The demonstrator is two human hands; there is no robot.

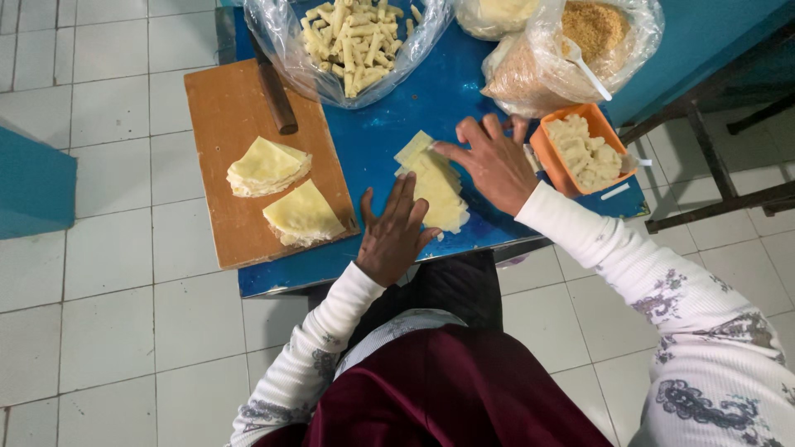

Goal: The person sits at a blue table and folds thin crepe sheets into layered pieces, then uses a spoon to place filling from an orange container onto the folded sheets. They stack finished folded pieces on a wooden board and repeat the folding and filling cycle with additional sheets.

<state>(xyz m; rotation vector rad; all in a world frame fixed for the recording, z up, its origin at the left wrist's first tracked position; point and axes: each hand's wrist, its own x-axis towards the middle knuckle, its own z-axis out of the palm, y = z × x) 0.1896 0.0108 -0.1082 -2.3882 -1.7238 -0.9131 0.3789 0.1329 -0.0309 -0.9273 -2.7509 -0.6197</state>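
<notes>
A stack of pale yellow dough sheets (436,184) lies on the blue table (389,124). My left hand (393,236) rests flat with fingers together against the stack's near left side. My right hand (490,159) is spread over its far right side, fingertips touching the top sheets. Neither hand grips anything. On the wooden cutting board (222,116) at the left lie two folded stacks of the same yellow sheets (269,165) (303,213).
A dark-handled knife (275,91) lies on the board's far edge. A clear bag of pale sticks (352,37) and a bag of breadcrumbs with a white spoon (580,41) sit at the back. An orange tub of filling (580,149) stands right. White tiled floor surrounds the table.
</notes>
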